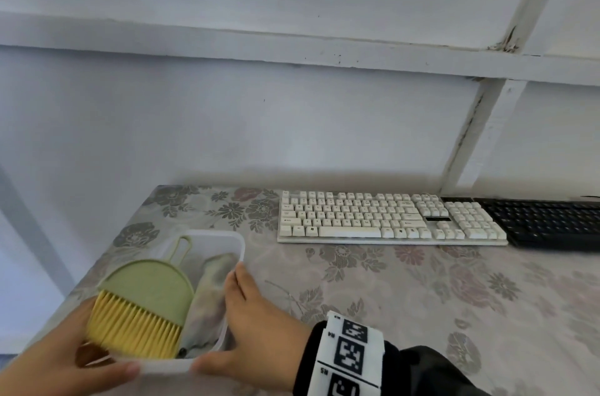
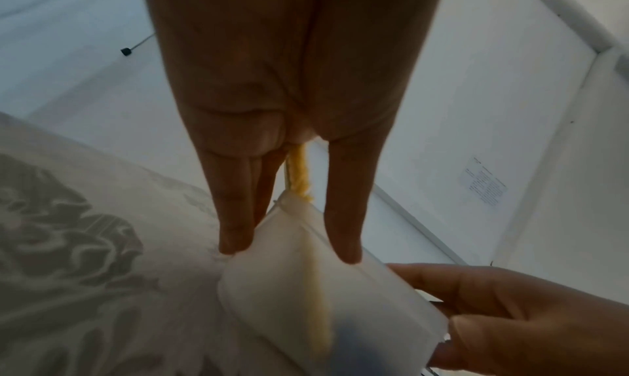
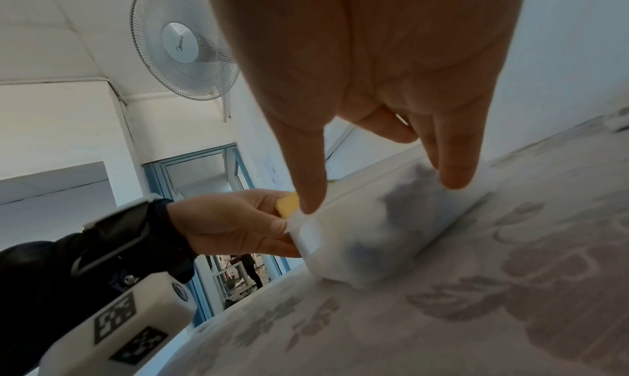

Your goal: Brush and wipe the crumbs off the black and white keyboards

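Note:
A translucent white tub (image 1: 241, 244) stands at the table's near left corner. In it lie a green hand brush (image 1: 149, 290) with yellow bristles and a crumpled cloth (image 1: 216, 278). My left hand (image 1: 107, 366) grips the tub's near left corner, thumb on the rim; the right wrist view shows this left hand (image 3: 235, 220) pinching the corner. My right hand (image 1: 253, 321) holds the tub's near right corner, thumb along the front rim and fingers along the right wall. The white keyboard (image 1: 389, 218) lies at the back of the table, and the black keyboard (image 1: 552, 222) sits to its right, partly cut off.
A floral tablecloth (image 1: 389, 298) covers the table, which ends just left of the tub. A white wall with ledges rises right behind the keyboards. A wall fan (image 3: 183, 43) hangs high up, away from the table.

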Action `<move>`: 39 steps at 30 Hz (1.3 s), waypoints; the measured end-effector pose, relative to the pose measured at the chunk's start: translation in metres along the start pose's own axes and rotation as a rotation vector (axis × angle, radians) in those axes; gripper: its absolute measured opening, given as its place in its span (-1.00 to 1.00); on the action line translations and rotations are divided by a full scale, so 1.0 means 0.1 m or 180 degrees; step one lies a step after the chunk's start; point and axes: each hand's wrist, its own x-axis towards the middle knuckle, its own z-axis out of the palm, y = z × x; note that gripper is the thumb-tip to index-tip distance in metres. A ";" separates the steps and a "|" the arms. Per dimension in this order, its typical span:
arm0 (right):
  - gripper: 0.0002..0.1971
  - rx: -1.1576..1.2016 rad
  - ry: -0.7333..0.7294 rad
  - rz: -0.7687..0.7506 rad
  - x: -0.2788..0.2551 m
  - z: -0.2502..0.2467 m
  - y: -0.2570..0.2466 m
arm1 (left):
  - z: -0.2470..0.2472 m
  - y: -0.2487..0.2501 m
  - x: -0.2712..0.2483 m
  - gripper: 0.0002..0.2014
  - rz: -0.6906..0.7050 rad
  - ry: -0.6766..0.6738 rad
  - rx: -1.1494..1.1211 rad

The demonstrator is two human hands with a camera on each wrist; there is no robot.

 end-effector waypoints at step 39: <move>-0.46 -0.0079 0.0933 0.0437 1.19 -0.68 0.58 | 0.07 0.65 1.68 -0.77 -0.0318 0.0302 0.0491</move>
